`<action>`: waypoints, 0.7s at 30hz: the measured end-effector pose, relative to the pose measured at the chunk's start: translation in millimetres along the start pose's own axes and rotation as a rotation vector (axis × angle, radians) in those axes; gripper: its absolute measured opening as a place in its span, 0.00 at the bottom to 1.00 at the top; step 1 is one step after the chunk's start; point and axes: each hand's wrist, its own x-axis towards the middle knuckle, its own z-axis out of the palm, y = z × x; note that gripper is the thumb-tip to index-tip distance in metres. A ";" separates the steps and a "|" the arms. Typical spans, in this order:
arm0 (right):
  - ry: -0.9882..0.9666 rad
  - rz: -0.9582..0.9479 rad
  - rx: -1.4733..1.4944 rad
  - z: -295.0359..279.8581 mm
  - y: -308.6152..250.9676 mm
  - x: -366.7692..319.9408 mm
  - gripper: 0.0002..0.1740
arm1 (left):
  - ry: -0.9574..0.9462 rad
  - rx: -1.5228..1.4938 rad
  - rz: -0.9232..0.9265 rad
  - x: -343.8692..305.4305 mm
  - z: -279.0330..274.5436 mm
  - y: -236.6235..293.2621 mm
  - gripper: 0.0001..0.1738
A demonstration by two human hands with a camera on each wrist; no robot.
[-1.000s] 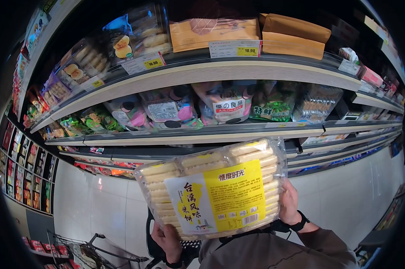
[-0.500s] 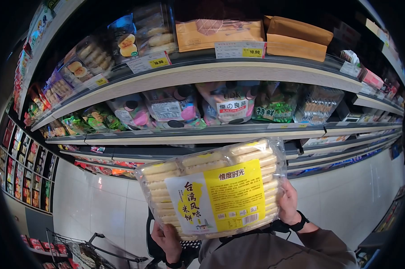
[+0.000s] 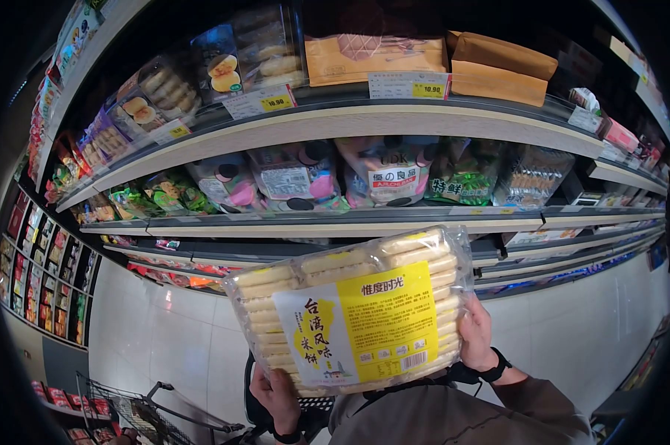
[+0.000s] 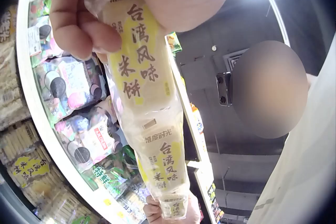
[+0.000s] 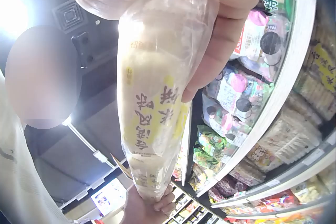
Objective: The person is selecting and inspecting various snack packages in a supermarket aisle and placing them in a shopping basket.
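Observation:
A large clear plastic pack of rice crackers with a yellow and white label is held up in front of the body, slightly tilted. My left hand grips its lower left corner, thumb on the label side. On the right edge, my right hand holds the pack with its fingers behind. Seen edge-on in the left wrist view, the wrapped crackers sit between thumb and fingers. The right wrist view has the opposite edge of the pack within the right hand's grasp.
Shelves of bagged snacks curve across the front, with price tags along the edge. Brown paper bags stand on the upper shelf. A wire shopping cart is at the lower left, on the pale tiled floor.
The shelves have shifted a little right and down in the head view. Both hands keep the same hold, and the pack stays nearly still.

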 end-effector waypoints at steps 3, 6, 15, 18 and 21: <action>-0.020 0.000 -0.014 -1.3 2.0 0.6 0.28 | 0.006 0.001 0.012 1.8 -1.5 -0.7 0.17; -0.017 -0.005 -0.010 1.8 0.1 2.7 0.28 | 0.016 0.011 0.017 2.7 -1.5 1.4 0.17; -0.016 0.006 -0.014 3.1 5.0 4.9 0.28 | 0.016 0.033 0.007 2.7 -4.7 0.7 0.16; -0.025 0.015 -0.011 0.1 7.2 3.1 0.28 | 0.019 0.029 0.003 2.4 -4.1 -0.2 0.16; -0.011 0.025 -0.013 -0.8 7.5 0.9 0.28 | 0.010 0.014 0.001 2.1 -3.1 -1.1 0.17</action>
